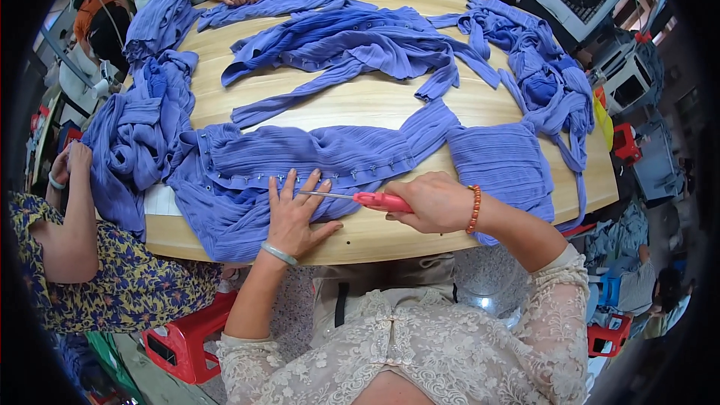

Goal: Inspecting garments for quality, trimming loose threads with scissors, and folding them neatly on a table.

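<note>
Blue-violet pleated fabric garment [315,151] with small fasteners [355,175] along one edge, lying lengthwise left to right on the pale wooden table [397,238], just beyond the nearer left hand [295,219], spread flat against it, and the right hand [441,204], closed around a slim-shafted, red-handled tool [381,201].

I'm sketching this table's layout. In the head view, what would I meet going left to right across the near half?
Co-worker's floral clothing, left hand, pink tool handle, right hand, folded blue-purple garment, red stool at lower right.
</note>
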The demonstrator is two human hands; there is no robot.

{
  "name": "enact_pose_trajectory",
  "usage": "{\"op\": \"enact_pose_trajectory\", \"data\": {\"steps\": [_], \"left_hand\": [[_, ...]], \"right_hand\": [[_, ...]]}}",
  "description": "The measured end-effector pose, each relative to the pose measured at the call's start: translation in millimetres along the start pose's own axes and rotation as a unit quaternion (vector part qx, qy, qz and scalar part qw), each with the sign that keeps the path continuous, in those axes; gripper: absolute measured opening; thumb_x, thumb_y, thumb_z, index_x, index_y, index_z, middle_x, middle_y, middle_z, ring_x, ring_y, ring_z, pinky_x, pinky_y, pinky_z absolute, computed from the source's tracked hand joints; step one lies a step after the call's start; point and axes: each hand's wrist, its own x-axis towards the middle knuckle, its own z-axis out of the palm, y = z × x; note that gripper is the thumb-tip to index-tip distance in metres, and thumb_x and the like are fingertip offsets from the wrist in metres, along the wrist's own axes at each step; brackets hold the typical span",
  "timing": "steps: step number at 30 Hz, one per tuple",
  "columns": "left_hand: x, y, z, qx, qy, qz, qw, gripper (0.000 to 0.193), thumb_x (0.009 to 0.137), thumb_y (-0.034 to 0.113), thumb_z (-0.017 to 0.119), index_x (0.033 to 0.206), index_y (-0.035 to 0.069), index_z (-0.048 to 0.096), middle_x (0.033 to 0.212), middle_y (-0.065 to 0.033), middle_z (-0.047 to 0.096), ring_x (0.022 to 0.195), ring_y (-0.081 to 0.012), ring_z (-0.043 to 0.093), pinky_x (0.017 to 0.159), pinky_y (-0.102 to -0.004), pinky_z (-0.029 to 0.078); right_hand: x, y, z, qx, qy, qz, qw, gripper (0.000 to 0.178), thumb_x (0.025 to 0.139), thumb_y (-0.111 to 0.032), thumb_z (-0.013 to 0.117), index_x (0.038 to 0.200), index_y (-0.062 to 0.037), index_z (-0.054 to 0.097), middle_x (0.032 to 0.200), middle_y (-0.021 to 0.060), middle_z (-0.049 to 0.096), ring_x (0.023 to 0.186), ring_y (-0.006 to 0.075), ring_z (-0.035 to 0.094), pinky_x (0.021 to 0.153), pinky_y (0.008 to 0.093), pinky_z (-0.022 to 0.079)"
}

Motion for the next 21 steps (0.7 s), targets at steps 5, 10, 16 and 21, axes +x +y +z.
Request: {"op": "enact_pose_trajectory", "data": {"steps": [5, 10, 16, 21], "left_hand": [[-4, 8, -6, 0.020, -0.022, -0.022, 0.999, 0.070, 0.076, 0.053, 0.069, 0.134, 0.017, 0.053, 0.147, -0.0086, 0.039, 0.140, -0.0392, 0.022, 0.110, -0.0652, 0.003], [17, 39, 1, -0.013, 0.009, 0.036, 0.999, 0.072, 0.079, 0.052, 0.066, 0.135, 0.011, 0.049, 0.149, -0.0130, 0.035, 0.141, -0.0381, 0.022, 0.111, -0.0618, 0.007], [23, 41, 16, 0.016, -0.031, 0.047, 0.998, 0.071, 0.078, 0.056, 0.064, 0.133, 0.012, 0.052, 0.145, -0.0106, 0.041, 0.137, -0.0367, 0.030, 0.113, -0.0571, 0.012], [23, 38, 15, 0.012, -0.031, 0.052, 0.998, 0.066, 0.078, 0.056, 0.065, 0.130, 0.016, 0.056, 0.145, -0.0101, 0.042, 0.137, -0.0369, 0.029, 0.113, -0.0560, 0.012]], "right_hand": [[-29, 23, 16, 0.035, 0.023, 0.030, 0.999, 0.029, 0.090, -0.029, 0.059, 0.111, -0.0093, 0.053, 0.076, 0.0174, 0.064, 0.072, 0.0367, 0.063, 0.066, 0.0463, 0.047], [-55, 27, 23, 0.057, 0.070, 0.068, 0.994, 0.029, 0.091, -0.031, 0.058, 0.108, -0.0079, 0.055, 0.075, 0.0178, 0.065, 0.074, 0.0385, 0.064, 0.068, 0.0482, 0.047], [-77, 30, 12, -0.029, 0.029, 0.135, 0.990, 0.029, 0.089, -0.034, 0.059, 0.101, -0.0074, 0.057, 0.072, 0.0188, 0.064, 0.073, 0.0383, 0.064, 0.066, 0.0493, 0.047], [-64, 22, 10, -0.020, 0.027, 0.112, 0.993, 0.030, 0.088, -0.034, 0.060, 0.098, -0.0064, 0.057, 0.073, 0.0187, 0.064, 0.075, 0.0385, 0.064, 0.067, 0.0491, 0.048]]}}
